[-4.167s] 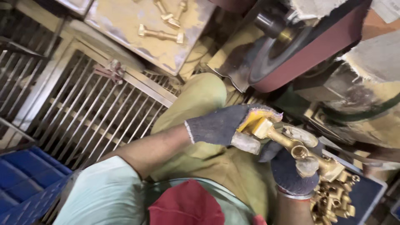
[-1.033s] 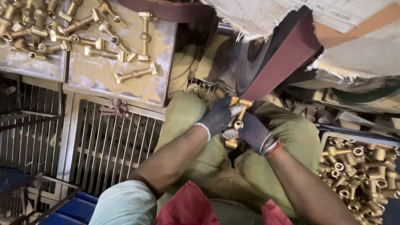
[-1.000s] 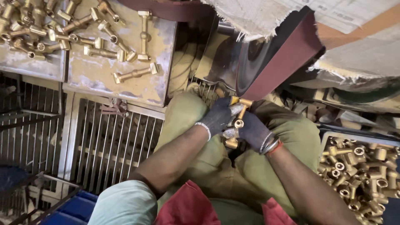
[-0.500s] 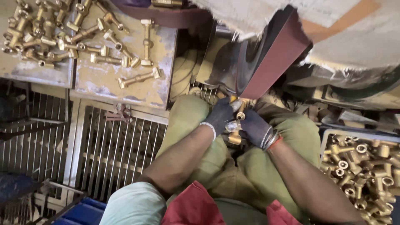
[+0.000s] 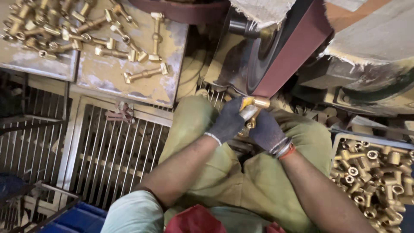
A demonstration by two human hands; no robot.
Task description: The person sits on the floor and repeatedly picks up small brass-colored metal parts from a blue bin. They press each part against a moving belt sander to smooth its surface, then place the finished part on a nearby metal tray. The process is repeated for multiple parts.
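Brass fitting (image 5: 253, 108) is gripped by both gloved hands between the knees, its upper end held at the lower edge of the maroon sanding belt (image 5: 290, 51). The left hand (image 5: 227, 123) is wrapped around the lower and left side of the piece, fingers closed on it; the right hand (image 5: 266, 130) is closed on it from the right, a red band showing at the wrist. Whether metal and belt are actually touching cannot be told, though they are at least just beside each other.

For the step to be done well, the fitting would best be kept steady with both grips firm, presented squarely to the belt, and pressed lightly so that no flat is ground in (the glove tips sit near the abrasive, so fingers should be kept back from the belt edge). The piece would probably need turning for an even finish.

Loose brass fittings (image 5: 64, 26) are spread over a worn metal tray (image 5: 129, 86) at upper left. A second heap of fittings (image 5: 371, 172) is held in a bin (image 5: 345, 137) at the right, beside the right forearm. A blue plastic crate (image 5: 77, 218) is seen at the bottom left, beyond a metal floor grate (image 5: 108, 151). No packages, labels or signs can be made out; only a pale sheet (image 5: 371, 26) lies at upper right, plain as far as can be seen.
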